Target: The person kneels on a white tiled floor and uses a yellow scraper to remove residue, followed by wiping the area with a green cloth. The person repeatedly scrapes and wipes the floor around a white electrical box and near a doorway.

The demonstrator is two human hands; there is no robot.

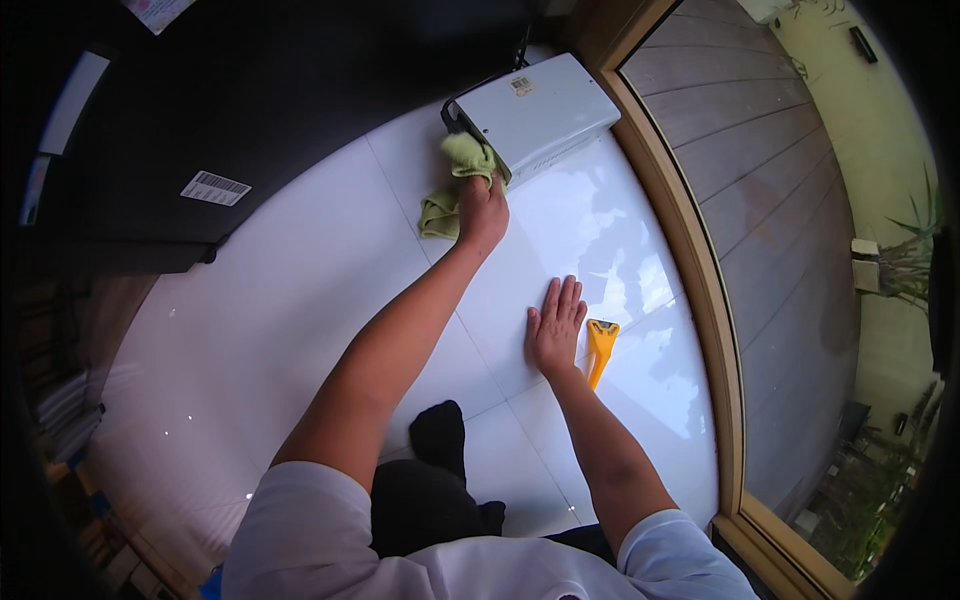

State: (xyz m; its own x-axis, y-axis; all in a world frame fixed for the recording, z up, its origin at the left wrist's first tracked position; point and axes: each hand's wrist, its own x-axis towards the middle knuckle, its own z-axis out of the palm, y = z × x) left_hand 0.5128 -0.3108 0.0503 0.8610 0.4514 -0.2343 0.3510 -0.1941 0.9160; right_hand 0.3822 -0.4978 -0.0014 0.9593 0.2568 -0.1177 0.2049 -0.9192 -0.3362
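My left hand [484,212] grips a green cloth [471,155] against the near end of a white metal box [541,105]. Part of the cloth hangs down beside my wrist onto the glossy tiled floor [330,225]. My right hand [556,330] lies palm down on the tiles, fingers together and thumb apart, holding nothing. Just right of it is a yellow scraper [601,349] with a wide flat head; my forearm hides the end of its handle.
A black cabinet [285,97] bearing labels stands at the left, with a black cable [450,112] between it and the box. Along the right runs a wooden frame [694,225] with glass, and plants [904,262] beyond. My dark-socked foot [441,431] rests on the floor.
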